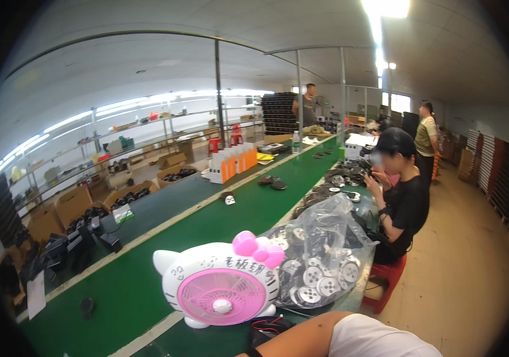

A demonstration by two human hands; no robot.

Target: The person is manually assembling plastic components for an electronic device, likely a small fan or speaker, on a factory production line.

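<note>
Both hands are outside the view, so I cannot tell whether they are wide, narrow or holding anything, nor which step is in hand or what the next move calls for. Nearest the bare right forearm (305, 341) lies a dark part with thin red wire (263, 335); beside it, a glossy white fan (222, 291) with round pink grille; then a crinkled clear bag (332, 229) of flat, holed discs (328, 287); beyond, a smooth green belt (120, 276).
</note>
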